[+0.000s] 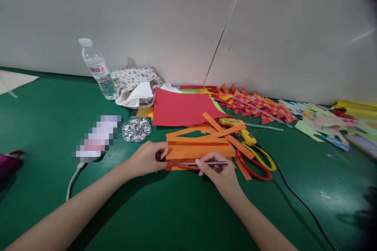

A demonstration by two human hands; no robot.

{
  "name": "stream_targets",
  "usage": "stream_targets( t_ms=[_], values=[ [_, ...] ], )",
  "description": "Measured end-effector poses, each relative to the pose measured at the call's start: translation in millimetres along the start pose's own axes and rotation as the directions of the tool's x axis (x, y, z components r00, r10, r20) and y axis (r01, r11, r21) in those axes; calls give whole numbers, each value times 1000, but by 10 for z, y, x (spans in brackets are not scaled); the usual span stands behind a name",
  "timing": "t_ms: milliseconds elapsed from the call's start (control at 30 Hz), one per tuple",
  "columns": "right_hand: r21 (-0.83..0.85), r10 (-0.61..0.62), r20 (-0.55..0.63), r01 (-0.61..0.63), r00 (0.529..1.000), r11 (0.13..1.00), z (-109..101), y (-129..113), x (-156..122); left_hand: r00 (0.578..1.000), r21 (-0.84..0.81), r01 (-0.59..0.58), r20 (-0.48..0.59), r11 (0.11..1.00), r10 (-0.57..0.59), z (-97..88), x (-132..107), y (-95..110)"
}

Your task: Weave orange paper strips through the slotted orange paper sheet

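My left hand pinches the left edge of a folded orange paper sheet that lies flat on the green table. My right hand is closed around a thin pencil, laid sideways along the sheet's near edge with its tip pointing left. Several loose orange paper strips lie across and behind the sheet.
Scissors with red and yellow handles and a yellow glue gun sit right of the sheet. Behind are red paper, a dish of googly eyes, a water bottle, a cloth pouch, woven paper fish and a white partition.
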State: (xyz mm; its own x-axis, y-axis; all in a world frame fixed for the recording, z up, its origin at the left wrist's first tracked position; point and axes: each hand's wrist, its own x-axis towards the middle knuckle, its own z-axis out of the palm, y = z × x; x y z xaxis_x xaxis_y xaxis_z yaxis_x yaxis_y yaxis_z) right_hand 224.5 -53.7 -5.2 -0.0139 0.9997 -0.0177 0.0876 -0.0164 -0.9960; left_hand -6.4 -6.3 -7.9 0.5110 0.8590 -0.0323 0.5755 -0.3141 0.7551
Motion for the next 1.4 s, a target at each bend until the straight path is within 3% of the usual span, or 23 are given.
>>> stream_targets(
  t_ms=[400, 600, 767, 1167, 1400],
  values=[
    [-83, 16, -20, -17, 1000, 996, -9, -4, 4, 1000, 0, 9, 9, 1000, -9, -8, -1, -5],
    [-40, -71, -107, 67, 992, 997, -80, 40, 31, 1000, -18, 11, 9, 1000, -10, -1, -3, -17],
    [66, -57, -118, 65, 991, 996, -102, 59, 30, 1000, -24, 4, 12, 1000, -4, 1, -5, -25],
    [43, -172, -183, 183, 968, 982, -296, 83, 53, 999, -67, 18, 35, 998, -16, -8, -10, 7],
    [46, -184, -228, 200, 956, 979, -317, 60, 50, 1000, 29, -2, 4, 1000, 2, -7, 7, 0]
  ],
)
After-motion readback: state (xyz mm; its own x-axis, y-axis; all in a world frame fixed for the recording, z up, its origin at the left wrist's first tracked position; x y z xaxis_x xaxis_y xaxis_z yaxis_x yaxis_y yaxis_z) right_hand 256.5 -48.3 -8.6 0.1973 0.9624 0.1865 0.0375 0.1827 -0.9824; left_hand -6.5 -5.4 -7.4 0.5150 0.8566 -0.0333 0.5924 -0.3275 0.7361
